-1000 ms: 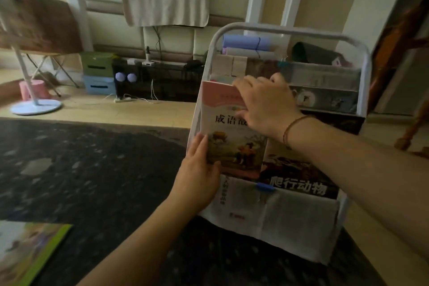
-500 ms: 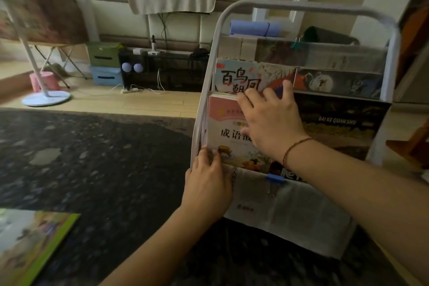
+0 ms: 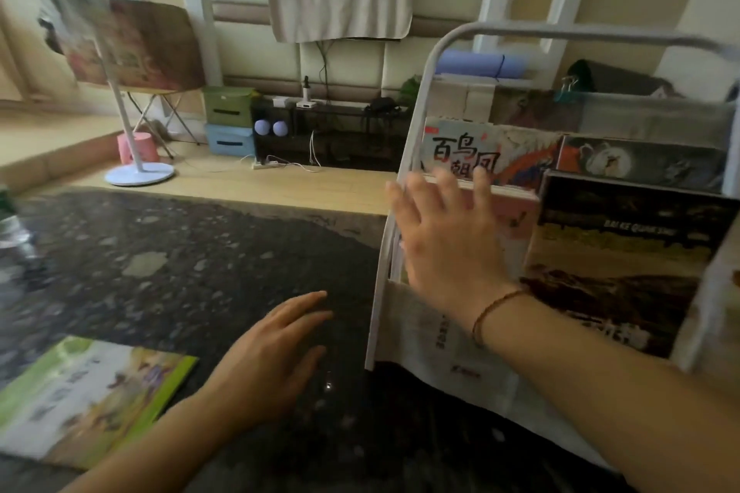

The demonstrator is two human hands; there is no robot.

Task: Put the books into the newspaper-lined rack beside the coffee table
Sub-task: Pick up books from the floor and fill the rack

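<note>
One green book (image 3: pixel 86 398) lies flat on the dark table (image 3: pixel 168 252) at near left — not yet shelved. The left hand (image 3: pixel 268 360) hovers beside it, fingers loose, holding nothing. At right, the right hand (image 3: pixel 448 248) spreads against a pink book (image 3: pixel 514 208) standing in the rack (image 3: pixel 432 72) — several books already seated.

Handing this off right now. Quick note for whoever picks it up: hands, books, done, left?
Left hand: open, holds nothing, over the dark coffee table.
Right hand: open, fingers spread in front of the pink book; contact unclear, frame is blurred.
Rack: stands beside the table, newspaper lining in the front pocket. The pink book and a dark book stand in it; two more books sit in the pocket behind.
Done: pink book is in the rack.
Left: the green-edged book lies flat on the table, near the left hand. Likely the next one to pick up.
</note>
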